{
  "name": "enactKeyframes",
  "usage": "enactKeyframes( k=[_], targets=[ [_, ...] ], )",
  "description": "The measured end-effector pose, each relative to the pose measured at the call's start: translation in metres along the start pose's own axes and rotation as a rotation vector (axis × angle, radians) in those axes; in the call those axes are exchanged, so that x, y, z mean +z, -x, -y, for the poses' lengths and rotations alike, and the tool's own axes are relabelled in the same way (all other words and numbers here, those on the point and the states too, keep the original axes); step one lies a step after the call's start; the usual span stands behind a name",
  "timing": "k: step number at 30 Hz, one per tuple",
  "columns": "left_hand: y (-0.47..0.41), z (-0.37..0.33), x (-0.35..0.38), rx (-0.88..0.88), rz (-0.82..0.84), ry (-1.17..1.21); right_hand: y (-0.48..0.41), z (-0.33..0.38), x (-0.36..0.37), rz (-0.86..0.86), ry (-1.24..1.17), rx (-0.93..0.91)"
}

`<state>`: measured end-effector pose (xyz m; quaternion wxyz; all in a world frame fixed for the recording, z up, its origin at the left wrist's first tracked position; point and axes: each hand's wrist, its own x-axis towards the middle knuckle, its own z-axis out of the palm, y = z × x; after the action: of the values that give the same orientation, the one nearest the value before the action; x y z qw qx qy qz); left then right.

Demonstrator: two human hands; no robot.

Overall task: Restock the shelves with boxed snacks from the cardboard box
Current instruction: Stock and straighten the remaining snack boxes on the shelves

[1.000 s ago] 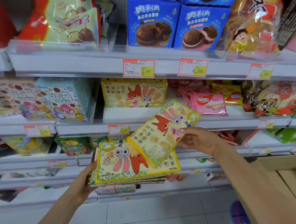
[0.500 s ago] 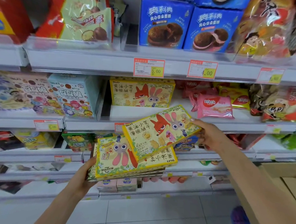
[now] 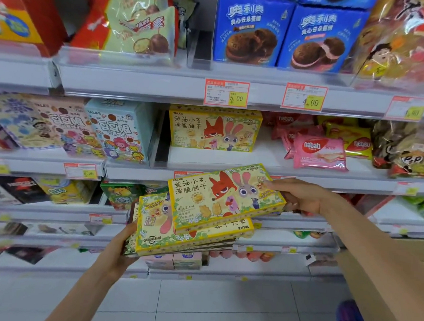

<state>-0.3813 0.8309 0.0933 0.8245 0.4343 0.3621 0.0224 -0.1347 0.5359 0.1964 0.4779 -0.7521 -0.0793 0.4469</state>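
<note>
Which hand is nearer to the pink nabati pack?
Right. The right hand, holding a yellow box, is just below the pack; the left hand, under the box stack, is far lower left.

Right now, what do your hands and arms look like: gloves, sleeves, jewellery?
No gloves, rings or watch show on the left hand or right hand. The left forearm and right forearm are bare, with no sleeve up to the frame's edge.

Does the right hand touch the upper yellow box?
Touching. The head view shows the right hand gripping the upper yellow box at its right end.
</note>
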Motion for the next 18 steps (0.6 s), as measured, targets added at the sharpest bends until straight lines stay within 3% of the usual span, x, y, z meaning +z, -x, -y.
enactKeyframes(
  k=[6,10,13,18],
  targets=[
    [0.002,0.003,-0.007,0.008,0.016,0.03,0.004,0.014,0.006,-0.07,-0.019,-0.348],
    [0.001,0.006,-0.009,0.006,-0.014,0.032,-0.005,0.028,0.012,-0.311,-0.07,-0.531],
    [0.0,0.009,-0.009,0.008,-0.03,0.024,-0.019,0.04,0.014,-0.459,-0.125,-0.601],
    [0.0,0.011,-0.01,0.012,-0.014,0.018,-0.041,0.051,0.017,-0.547,-0.008,-0.636]
  ],
)
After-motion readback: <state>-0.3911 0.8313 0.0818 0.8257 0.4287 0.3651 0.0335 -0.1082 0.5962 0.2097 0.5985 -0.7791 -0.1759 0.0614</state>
